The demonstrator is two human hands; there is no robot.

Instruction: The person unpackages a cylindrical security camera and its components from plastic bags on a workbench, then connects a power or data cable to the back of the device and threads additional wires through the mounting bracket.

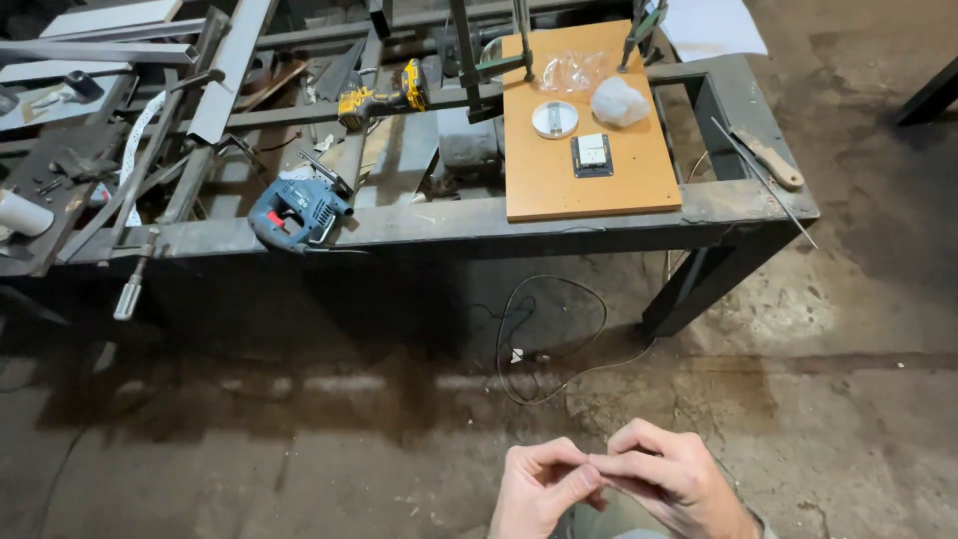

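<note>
Both my hands are at the bottom of the head view, well in front of the metal workbench point(559, 222). My left hand point(534, 489) and my right hand point(671, 479) meet fingertip to fingertip, pinched together. Whatever lies between the fingers is too small to make out. On the bench lies an orange board point(639, 160) held by clamps, carrying a round white fitting point(555, 119), a square socket plate point(592, 155), a white lump in plastic point(619, 102) and a clear bag point(571, 70).
A blue jigsaw point(297, 213) rests on the bench's front edge, with a yellow drill point(384, 97) behind it. A wooden-handled tool point(770, 160) lies at the right end. Metal bars clutter the left side. A black cable point(544, 344) loops on the dirty concrete floor.
</note>
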